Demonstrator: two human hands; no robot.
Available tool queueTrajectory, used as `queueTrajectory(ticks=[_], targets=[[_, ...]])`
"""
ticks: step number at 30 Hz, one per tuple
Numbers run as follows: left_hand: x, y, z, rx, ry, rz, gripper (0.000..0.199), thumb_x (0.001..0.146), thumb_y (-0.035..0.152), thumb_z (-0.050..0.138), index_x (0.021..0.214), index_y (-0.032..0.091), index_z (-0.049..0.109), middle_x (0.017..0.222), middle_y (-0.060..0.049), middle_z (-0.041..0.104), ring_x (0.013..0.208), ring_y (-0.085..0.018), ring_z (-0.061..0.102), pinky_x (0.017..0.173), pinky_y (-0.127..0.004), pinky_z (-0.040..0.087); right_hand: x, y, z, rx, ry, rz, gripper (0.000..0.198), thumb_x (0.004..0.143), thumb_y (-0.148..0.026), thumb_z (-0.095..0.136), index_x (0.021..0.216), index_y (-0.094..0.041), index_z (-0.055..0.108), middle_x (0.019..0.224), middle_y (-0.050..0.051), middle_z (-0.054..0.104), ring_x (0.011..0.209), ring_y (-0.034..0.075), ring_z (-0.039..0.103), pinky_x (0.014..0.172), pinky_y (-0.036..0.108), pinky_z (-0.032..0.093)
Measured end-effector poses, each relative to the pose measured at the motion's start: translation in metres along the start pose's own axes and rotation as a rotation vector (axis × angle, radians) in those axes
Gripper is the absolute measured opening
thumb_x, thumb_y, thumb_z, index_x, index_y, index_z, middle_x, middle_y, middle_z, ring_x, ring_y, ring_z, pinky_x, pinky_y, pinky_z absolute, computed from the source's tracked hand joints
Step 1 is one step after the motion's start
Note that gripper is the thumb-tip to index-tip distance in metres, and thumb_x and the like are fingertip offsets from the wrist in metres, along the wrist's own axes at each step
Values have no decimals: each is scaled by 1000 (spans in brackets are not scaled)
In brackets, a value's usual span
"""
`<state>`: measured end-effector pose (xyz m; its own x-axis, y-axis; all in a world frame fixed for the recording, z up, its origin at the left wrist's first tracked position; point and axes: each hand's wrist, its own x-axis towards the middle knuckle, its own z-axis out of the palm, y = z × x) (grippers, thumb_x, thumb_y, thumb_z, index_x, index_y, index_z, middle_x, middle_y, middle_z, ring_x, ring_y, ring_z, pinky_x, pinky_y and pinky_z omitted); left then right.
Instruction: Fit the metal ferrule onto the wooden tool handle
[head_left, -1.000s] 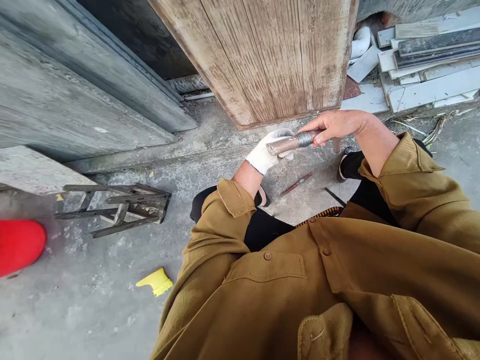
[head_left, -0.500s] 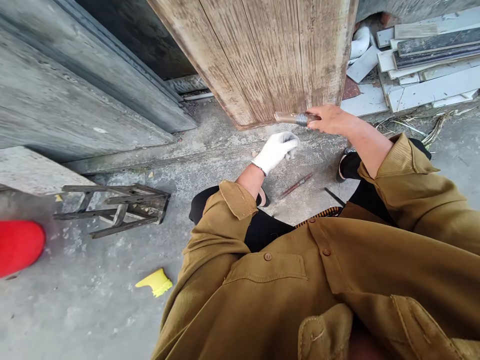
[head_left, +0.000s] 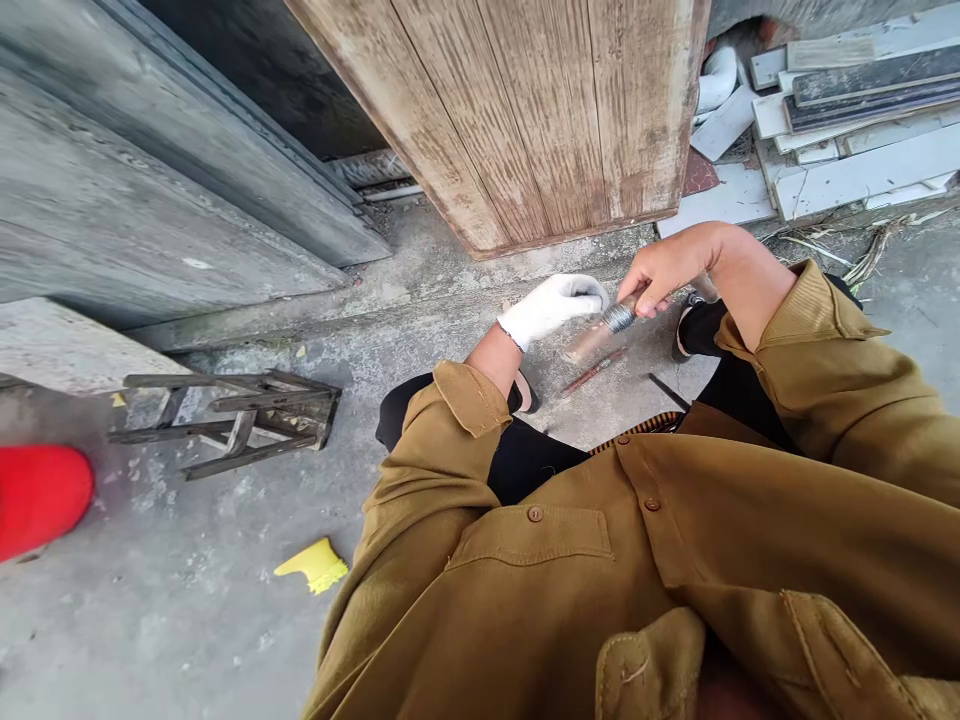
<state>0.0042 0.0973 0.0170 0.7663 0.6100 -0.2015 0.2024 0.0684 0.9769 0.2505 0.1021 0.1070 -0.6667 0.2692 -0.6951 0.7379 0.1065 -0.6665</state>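
My right hand [head_left: 664, 268], bare, is closed round what looks like a brush [head_left: 589, 342]. Its neck is bound with silvery wire, and its pale brown flat end points down and left over the concrete. Close beside the wire binding is my left hand [head_left: 555, 308] in a white glove. The left fingers are curled, and whether anything lies inside them is hidden. Just above both hands the lower edge of a worn wooden panel [head_left: 517, 150] shows, with streaky brown boards. A thin reddish-brown stick-like tool [head_left: 594, 372] lies on the ground below the brush.
A wooden stool [head_left: 255, 415] lies at the left, near a red object [head_left: 41, 500] and a yellow piece [head_left: 316, 566]. Grey boards [head_left: 150, 180] lean at the upper left. Stacked planks [head_left: 870, 180] and a white pipe [head_left: 718, 80] are at the upper right. A dark thin object [head_left: 667, 390] lies near my right foot.
My right hand has brought the brush down and off the panel's lower edge, turning its flat end downward. My left hand has shifted slightly right, closer to the brush.
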Motion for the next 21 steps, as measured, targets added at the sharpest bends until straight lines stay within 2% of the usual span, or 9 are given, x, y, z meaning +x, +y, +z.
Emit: queueTrajectory(ticks=[4, 7, 10, 12, 14, 15, 17, 19, 21], targets=[[3, -9, 6, -288, 196, 5, 39, 86, 52, 83, 90, 17, 66, 73, 0, 64, 62, -13, 59, 73, -30, 56, -11, -3, -1, 211, 334, -213, 33, 98, -49, 74, 89, -18, 70, 80, 2, 66, 75, 15, 60, 76, 29, 50], [2, -9, 14, -374, 160, 43, 45, 91, 61, 78, 94, 17, 68, 67, 2, 60, 59, -12, 57, 72, -29, 58, -7, -3, 0, 330, 666, -276, 34, 103, -52, 66, 92, -20, 66, 85, 6, 67, 81, 18, 61, 78, 31, 52], [-1, -5, 18, -299, 62, 54, 44, 94, 60, 76, 94, 17, 69, 63, 2, 57, 56, -11, 54, 67, -26, 55, 6, 3, -1, 223, 929, -75, 26, 106, -46, 61, 100, -21, 67, 91, 10, 71, 90, 24, 64, 83, 37, 54], [-2, -1, 16, -212, 37, 36, 38, 96, 54, 73, 95, 16, 71, 62, 3, 55, 53, -10, 51, 61, -24, 50, 14, 7, -3, 26, 1015, 126, 19, 105, -37, 62, 107, -20, 70, 100, 13, 73, 101, 28, 66, 90, 42, 53], [-3, 3, 14, -108, 38, 9, 30, 96, 45, 70, 93, 15, 72, 66, 2, 58, 53, -9, 48, 55, -22, 44, 20, 10, -3, -173, 971, 293, 15, 102, -29, 67, 108, -17, 73, 108, 16, 75, 109, 32, 68, 96, 44, 51], [-3, 4, 12, -45, 42, -2, 27, 95, 41, 69, 91, 15, 72, 68, 1, 59, 54, -9, 47, 54, -22, 41, 22, 11, -1, -247, 889, 361, 12, 100, -25, 70, 105, -16, 74, 107, 17, 76, 109, 32, 69, 97, 44, 51], [-4, 7, 9, 99, 55, -19, 24, 93, 37, 66, 87, 14, 72, 71, 1, 61, 58, -10, 48, 56, -23, 39, 24, 11, 3, -314, 616, 440, 5, 97, -18, 75, 95, -14, 76, 93, 13, 75, 96, 27, 70, 91, 41, 51], [-5, 8, 6, 221, 74, -30, 25, 90, 37, 66, 85, 14, 72, 73, 1, 63, 63, -11, 51, 61, -23, 40, 24, 8, 9, -300, 337, 438, 10, 96, -13, 76, 86, -13, 76, 71, 6, 69, 74, 19, 65, 80, 34, 49], [-6, 8, 2, 283, 90, -26, 25, 87, 38, 67, 85, 14, 72, 77, 1, 65, 69, -12, 53, 65, -24, 42, 21, 3, 14, -225, 127, 337, 15, 97, -7, 73, 83, -11, 76, 57, -1, 60, 59, 11, 55, 69, 27, 43]])
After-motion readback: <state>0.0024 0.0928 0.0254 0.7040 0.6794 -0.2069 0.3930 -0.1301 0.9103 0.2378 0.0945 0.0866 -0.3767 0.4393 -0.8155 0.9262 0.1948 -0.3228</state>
